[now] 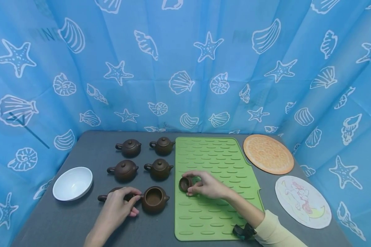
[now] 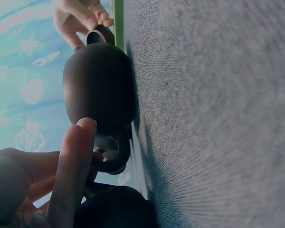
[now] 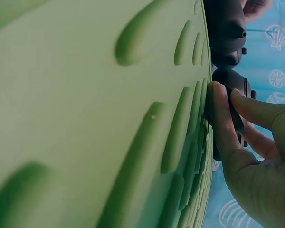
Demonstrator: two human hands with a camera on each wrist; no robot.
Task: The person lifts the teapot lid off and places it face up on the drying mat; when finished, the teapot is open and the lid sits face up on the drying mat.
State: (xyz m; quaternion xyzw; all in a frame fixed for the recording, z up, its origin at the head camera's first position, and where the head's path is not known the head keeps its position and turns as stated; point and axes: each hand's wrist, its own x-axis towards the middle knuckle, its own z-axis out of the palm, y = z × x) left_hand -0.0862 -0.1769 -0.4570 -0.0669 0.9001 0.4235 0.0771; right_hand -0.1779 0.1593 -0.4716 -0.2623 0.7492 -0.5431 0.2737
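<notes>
A lidless brown teapot [image 1: 153, 200] stands on the grey table with its spout to the right. My left hand [image 1: 119, 206] pinches its handle at the left side; in the left wrist view a fingertip [image 2: 88, 126] lies against the handle's top, by the dark body. Another brown teapot [image 1: 102, 198] is mostly hidden behind that hand. Over the left part of the green mat [image 1: 216, 224], my right hand [image 1: 205, 185] grips a small brown teacup [image 1: 184, 184] between thumb and fingers, its mouth facing up. In the right wrist view, the fingers sit close to the mat's surface.
Several lidded brown teapots [image 1: 126, 170] stand in two columns behind the left hand. A white bowl [image 1: 72, 184] is at the left. Right of the mat lie a round pizza-like board [image 1: 268, 154] and a round board with a drawing [image 1: 303, 201]. A blue curtain [image 1: 185, 68] hangs behind.
</notes>
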